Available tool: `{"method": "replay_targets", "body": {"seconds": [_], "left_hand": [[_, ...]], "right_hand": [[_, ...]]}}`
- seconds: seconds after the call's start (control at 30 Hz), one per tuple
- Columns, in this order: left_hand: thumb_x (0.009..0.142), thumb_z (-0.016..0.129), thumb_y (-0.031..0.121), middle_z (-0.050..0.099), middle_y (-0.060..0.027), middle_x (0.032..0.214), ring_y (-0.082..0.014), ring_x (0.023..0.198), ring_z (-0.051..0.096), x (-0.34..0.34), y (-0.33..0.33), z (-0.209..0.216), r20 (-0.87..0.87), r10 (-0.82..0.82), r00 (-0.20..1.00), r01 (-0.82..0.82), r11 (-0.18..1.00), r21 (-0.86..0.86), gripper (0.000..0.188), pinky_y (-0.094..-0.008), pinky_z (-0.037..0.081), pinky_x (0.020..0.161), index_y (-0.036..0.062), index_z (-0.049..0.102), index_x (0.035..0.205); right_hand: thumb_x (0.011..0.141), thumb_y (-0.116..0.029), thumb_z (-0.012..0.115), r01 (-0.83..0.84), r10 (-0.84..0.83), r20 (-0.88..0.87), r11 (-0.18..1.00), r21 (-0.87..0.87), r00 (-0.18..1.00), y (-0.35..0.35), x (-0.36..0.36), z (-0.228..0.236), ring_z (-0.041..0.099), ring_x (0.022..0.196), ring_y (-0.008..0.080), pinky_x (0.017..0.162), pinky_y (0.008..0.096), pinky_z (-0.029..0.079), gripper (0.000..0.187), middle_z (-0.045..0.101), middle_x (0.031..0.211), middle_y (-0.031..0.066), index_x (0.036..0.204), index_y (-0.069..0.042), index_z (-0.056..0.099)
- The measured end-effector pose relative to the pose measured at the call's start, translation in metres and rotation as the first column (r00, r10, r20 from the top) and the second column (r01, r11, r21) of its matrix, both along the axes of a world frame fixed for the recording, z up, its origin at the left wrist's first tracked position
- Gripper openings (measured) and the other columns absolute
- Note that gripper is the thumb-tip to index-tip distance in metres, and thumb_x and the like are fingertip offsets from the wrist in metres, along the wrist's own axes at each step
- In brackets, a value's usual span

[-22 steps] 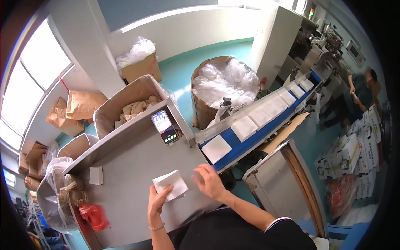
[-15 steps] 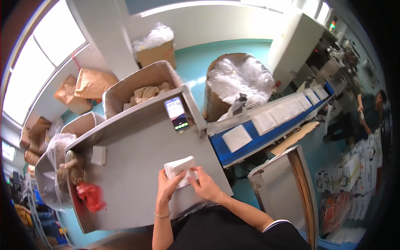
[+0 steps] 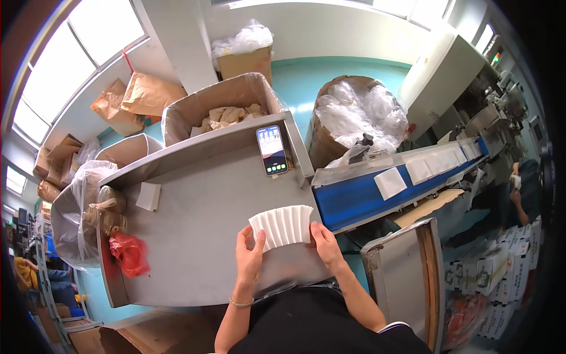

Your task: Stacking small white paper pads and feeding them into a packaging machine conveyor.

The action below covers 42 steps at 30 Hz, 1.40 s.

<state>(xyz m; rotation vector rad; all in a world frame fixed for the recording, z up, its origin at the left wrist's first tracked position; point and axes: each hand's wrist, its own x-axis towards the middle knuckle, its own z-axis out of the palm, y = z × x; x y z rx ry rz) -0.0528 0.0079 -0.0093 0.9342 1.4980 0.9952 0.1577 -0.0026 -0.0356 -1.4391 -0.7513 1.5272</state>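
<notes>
A stack of flat white paper pieces is fanned out between my two hands, above the near right part of the grey metal table. My left hand is closed on the fan's left end, thumb on the front. At the opposite end my right hand pinches the right edge, its thumb upright. Whether the pieces are napkins or small packets, I cannot tell.
A smartphone lies near the table's far edge. Left stand a small white stack and a red plastic bag. To the right, a blue conveyor belt carries several white squares. Beyond are cardboard boxes; a person stands far right.
The compact stack has spread into a wide fan. My right hand has moved from its front to its right end. White squares on the belt have shifted farther away along it.
</notes>
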Motion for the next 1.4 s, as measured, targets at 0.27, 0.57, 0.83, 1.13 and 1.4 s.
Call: {"method": "replay_targets", "body": {"seconds": [0.27, 0.57, 0.83, 1.13, 1.4], "left_hand": [[0.090, 0.069, 0.020, 0.047, -0.0165, 0.132, -0.0222, 0.119, 0.050, 0.030, -0.009, -0.002, 0.121, 0.012, 0.993, -0.025, 0.994, 0.102, 0.075, -0.0331, 0.045, 0.097, -0.0039, 0.024, 0.144], [0.083, 0.076, 0.025, 0.046, -0.0192, 0.131, -0.0256, 0.120, 0.050, 0.027, -0.018, 0.001, 0.060, -0.050, 0.997, 0.045, 0.996, 0.083, 0.085, -0.0361, 0.044, 0.099, -0.0049, 0.023, 0.143], [0.071, 0.085, 0.035, 0.035, -0.0266, 0.141, -0.0360, 0.130, 0.040, 0.045, -0.020, 0.004, -0.300, -0.051, 0.953, 0.122, 0.967, 0.224, 0.111, -0.0426, 0.035, 0.108, -0.0048, 0.015, 0.148], [0.073, 0.081, 0.024, 0.032, -0.0265, 0.144, -0.0390, 0.134, 0.035, 0.037, -0.022, 0.004, -0.391, -0.025, 0.920, 0.126, 0.964, 0.235, 0.109, -0.0455, 0.033, 0.109, -0.0015, 0.009, 0.150], [0.076, 0.072, 0.015, 0.035, -0.0253, 0.145, -0.0365, 0.131, 0.041, 0.021, -0.019, 0.011, -0.372, 0.001, 0.928, 0.083, 0.974, 0.210, 0.098, -0.0418, 0.035, 0.108, 0.0011, 0.012, 0.151]], "right_hand": [[0.098, -0.038, 0.056, -0.071, 0.040, 0.273, 0.992, 0.105, 0.961, 0.017, -0.017, -0.005, 0.059, 0.086, 0.0132, 0.075, 0.0266, 0.047, 0.044, 0.064, 0.099, 0.0067, 0.116, 0.002, 0.057], [0.096, -0.031, 0.060, 0.286, -0.318, -0.275, 0.946, -0.152, 0.907, 0.003, 0.013, 0.001, 0.063, 0.098, 0.0193, 0.081, 0.0280, 0.051, 0.042, 0.064, 0.107, 0.0090, 0.120, 0.003, 0.056], [0.095, -0.035, 0.061, 0.015, -0.015, 0.003, 0.998, 0.061, 1.000, -0.004, -0.011, -0.011, 0.057, 0.082, 0.0093, 0.074, 0.0257, 0.047, 0.039, 0.063, 0.095, 0.0027, 0.115, -0.001, 0.060], [0.093, -0.019, 0.061, -0.182, 0.184, 0.012, 0.978, -0.104, 0.983, -0.013, -0.003, -0.013, 0.057, 0.078, 0.0106, 0.067, 0.0246, 0.045, 0.025, 0.064, 0.097, 0.0015, 0.116, -0.007, 0.060], [0.093, -0.008, 0.056, 0.594, -0.460, -0.488, 0.789, 0.158, 0.741, 0.018, 0.049, 0.030, 0.063, 0.074, 0.0158, 0.063, 0.0264, 0.050, 0.024, 0.066, 0.097, 0.0071, 0.117, -0.004, 0.057]]}}
